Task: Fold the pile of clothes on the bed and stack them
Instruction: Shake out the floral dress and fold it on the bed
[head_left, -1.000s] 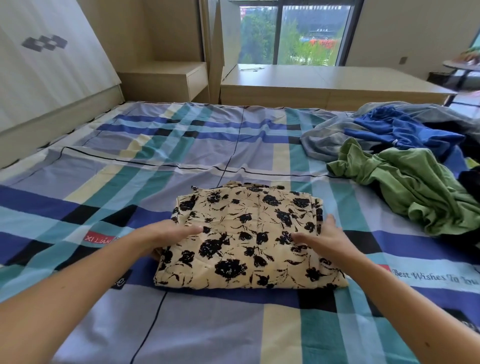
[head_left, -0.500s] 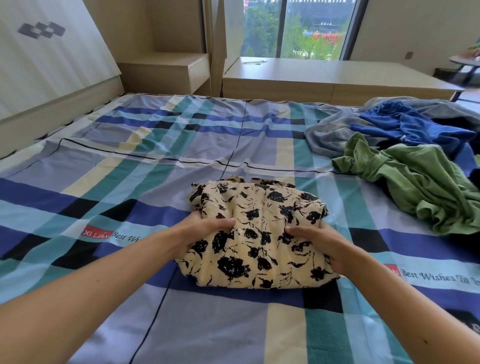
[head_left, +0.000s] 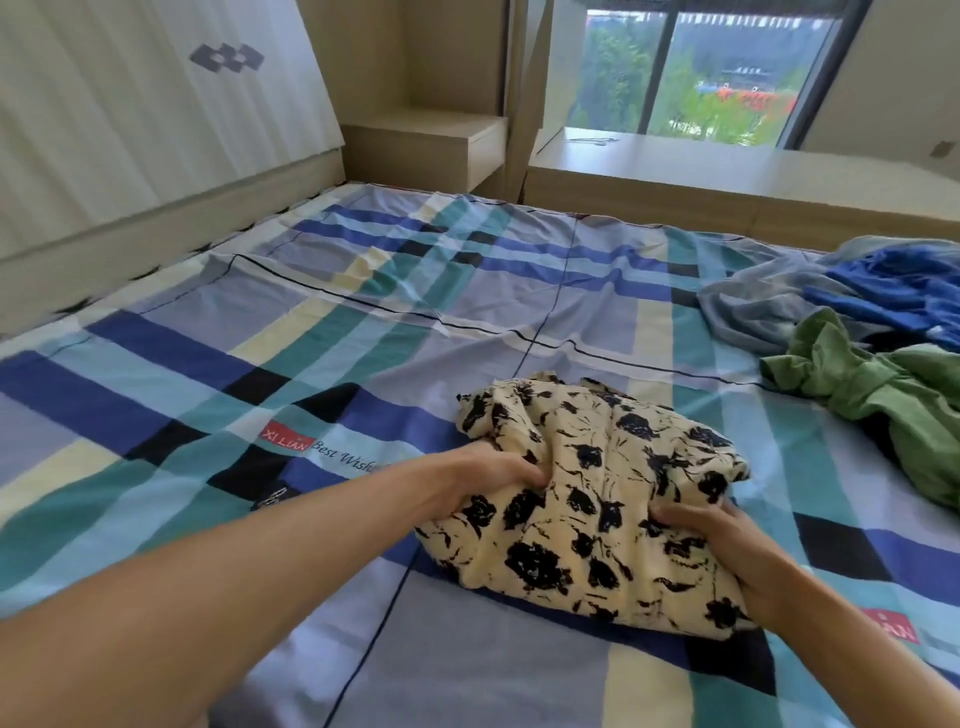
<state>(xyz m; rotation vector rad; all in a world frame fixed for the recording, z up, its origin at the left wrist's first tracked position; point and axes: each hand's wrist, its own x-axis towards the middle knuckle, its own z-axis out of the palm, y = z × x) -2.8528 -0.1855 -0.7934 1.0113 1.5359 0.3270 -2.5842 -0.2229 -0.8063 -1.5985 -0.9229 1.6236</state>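
1. Room for moving lies mostly on the left: the checked bed sheet (head_left: 363, 332) runs open from the floral garment (head_left: 597, 509) out to the padded headboard (head_left: 130, 114) along the left edge. At the far edge it meets the wooden shelf (head_left: 431, 145) and the low wooden platform (head_left: 727, 176) beneath the window (head_left: 701, 67).
2. On the right I have less room. The unfolded pile (head_left: 852, 374) starts near the floral garment, apart from it, and runs off the right edge of my view.
3. The floral garment lies on the sheet right of centre, close to me. It is cream cloth with a black flower print, folded into a thick, bunched packet whose far left corner puckers upward.
4. I see the left hand (head_left: 483, 483) gripping the packet's left side, fingers curled into the fabric. The right hand (head_left: 727, 545) grips its near right side, fingers curled into the cloth too.
5. Count: one folded floral garment and two hands, both on it. In the loose pile I make out three pieces: one green garment (head_left: 914, 415), one bright blue garment (head_left: 893, 291) and one pale grey-blue garment (head_left: 753, 306). I cannot tell whether more lie past the frame edge.
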